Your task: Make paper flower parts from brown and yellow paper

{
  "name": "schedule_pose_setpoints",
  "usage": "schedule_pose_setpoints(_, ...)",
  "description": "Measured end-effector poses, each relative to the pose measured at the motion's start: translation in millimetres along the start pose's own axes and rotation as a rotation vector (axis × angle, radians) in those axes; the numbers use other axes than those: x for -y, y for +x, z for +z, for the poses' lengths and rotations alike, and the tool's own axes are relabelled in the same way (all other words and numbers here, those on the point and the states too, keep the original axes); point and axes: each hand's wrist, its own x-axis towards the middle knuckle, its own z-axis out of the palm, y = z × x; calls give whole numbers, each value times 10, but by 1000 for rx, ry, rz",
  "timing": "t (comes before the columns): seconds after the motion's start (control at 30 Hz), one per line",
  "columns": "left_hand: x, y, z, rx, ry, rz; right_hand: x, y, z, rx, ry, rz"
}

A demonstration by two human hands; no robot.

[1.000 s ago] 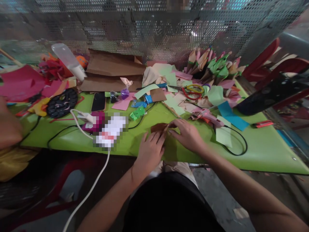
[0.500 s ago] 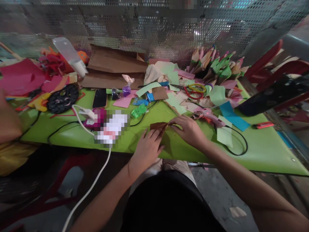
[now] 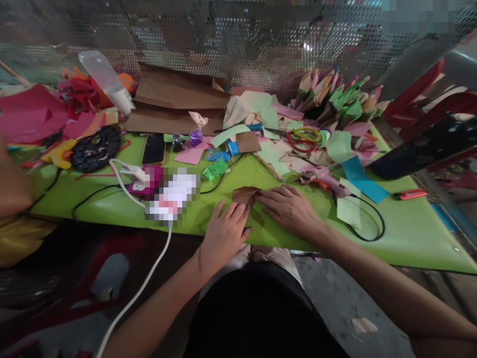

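Lower and flatter now, the right hand [image 3: 288, 211] has settled at four o'clock of the brown paper [image 3: 243, 194].
Left hand [image 3: 225, 229], at seven o'clock, rests spread, thumb apart, fingers pressing the paper to the green table [image 3: 402, 233]; whether the right pinches its edge, I cannot tell. Placing looks done; shaping seems unfinished, as no completed form shows between the hands.

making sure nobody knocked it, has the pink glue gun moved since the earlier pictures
No. The pink glue gun shows no clear shift against the blue paper to its right.
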Motion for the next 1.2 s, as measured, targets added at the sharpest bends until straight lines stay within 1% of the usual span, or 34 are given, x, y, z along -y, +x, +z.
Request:
schedule_pose_setpoints(0.1, 7, -28, -23, 14, 2, 4, -1, 22, -31, -8, 11, 6)
schedule_pose_setpoints(0.17, 13, -30, -33, 24, -3, 5, -18, 92, -68, -35, 79, 22)
schedule_pose_setpoints(0.3, 61, 19, -54, 30, -16, 24, -29, 371, -139, -152, 185, 109)
schedule_pose_setpoints(0.33, 87, 42, -61, 25, -22, 37, -21, 450, -144, -162, 201, 122)
schedule_pose_setpoints(0.4, 158, 95, -75, 10, -35, 71, 3, 582, -140, -136, 251, 156)
schedule_pose_setpoints(0.5, 277, 173, -109, -10, -25, 88, 14, 655, -116, -117, 336, 288)
schedule_pose_setpoints(0.57, 322, 209, -153, -36, 5, 52, -13, 619, -102, -165, 418, 361)
schedule_pose_setpoints(0.63, 308, 222, -208, -86, 30, -3, -59, 548, -83, -241, 531, 409)
schedule_pose_setpoints(0.73, 188, 201, -265, -180, 50, -56, -123, 440, -31, -298, 779, 534)
schedule_pose_setpoints(0.8, 86, 171, -250, -215, 53, -44, -139, 382, 14, -305, 930, 597)
schedule_pose_setpoints(0.83, 42, 157, -224, -220, 51, -31, -138, 357, 34, -313, 971, 610)
schedule_pose_setpoints(0.93, -37, 135, -106, -196, 41, 20, -111, 296, 75, -327, 976, 610)
schedule_pose_setpoints(1.03, -38, 150, -4, -134, 9, 65, -81, 254, 86, -294, 932, 594)
schedule_pose_setpoints(1.2, 21, 191, 35, -14, -68, 33, -82, 138, 59, -270, 811, 483)
